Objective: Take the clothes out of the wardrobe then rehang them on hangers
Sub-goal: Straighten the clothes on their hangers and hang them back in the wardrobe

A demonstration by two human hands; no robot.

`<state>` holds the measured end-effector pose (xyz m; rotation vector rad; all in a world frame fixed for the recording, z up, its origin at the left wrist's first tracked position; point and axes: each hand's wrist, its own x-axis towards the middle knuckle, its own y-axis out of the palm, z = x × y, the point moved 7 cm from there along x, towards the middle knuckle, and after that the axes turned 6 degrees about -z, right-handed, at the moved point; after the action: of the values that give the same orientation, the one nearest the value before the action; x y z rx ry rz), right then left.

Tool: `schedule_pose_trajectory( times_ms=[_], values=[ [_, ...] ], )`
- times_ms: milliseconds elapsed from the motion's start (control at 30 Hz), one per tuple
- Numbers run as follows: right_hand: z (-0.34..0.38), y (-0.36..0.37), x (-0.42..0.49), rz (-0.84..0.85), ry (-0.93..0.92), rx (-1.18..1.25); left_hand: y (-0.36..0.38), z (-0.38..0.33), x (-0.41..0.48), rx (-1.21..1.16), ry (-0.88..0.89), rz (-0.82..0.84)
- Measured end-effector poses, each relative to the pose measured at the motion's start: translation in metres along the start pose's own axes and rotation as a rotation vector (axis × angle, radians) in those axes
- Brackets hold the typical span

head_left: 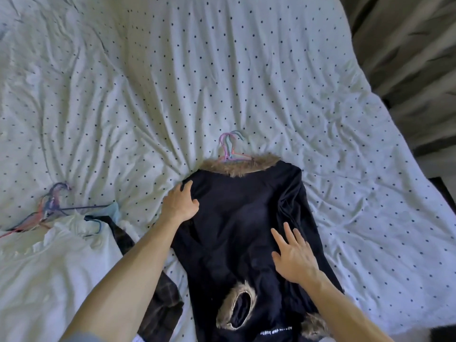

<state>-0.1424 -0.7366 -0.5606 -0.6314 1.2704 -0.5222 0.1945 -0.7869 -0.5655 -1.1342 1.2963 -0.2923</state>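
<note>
We see a dark coat [241, 218] with a fur collar lying flat on the polka-dot bedsheet [271, 70], its lower hem cut off by the frame edge. The right hand [293, 257] rests on it, fingers straight and spread. The left hand [181, 202] sits on the coat's shoulder with fingers bent over the edge; we cannot tell whether it pinches fabric. Pink and blue hangers [228, 155] poke from the collar, mostly hidden. At left, a blurred hanger bundle [50, 206] lies by a white garment [61, 255].
</note>
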Motion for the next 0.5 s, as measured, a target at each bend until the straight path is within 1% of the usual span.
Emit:
schedule_pose_trajectory(
  times_ms=[67, 167, 200, 300, 367, 500],
  values=[
    [0.000, 0.009, 0.012, 0.010, 0.014, -0.010, 0.001, 0.003, 0.022, -0.059, 0.007, -0.001],
    [0.000, 0.023, 0.022, 0.049, 0.035, -0.014, 0.015, 0.006, 0.047, -0.199, -0.007, 0.064],
    [0.000, 0.028, 0.023, 0.064, 0.039, -0.024, 0.021, 0.007, 0.052, -0.209, -0.015, 0.078],
    [-0.001, 0.038, 0.023, 0.091, 0.043, -0.059, 0.030, 0.011, 0.063, -0.097, -0.060, 0.105],
    [-0.001, 0.040, 0.024, 0.085, 0.047, -0.034, 0.030, 0.013, 0.067, -0.097, -0.101, 0.138],
    [-0.004, 0.035, 0.020, 0.109, 0.063, 0.040, 0.017, 0.011, 0.064, -0.111, -0.036, 0.048]
  ],
)
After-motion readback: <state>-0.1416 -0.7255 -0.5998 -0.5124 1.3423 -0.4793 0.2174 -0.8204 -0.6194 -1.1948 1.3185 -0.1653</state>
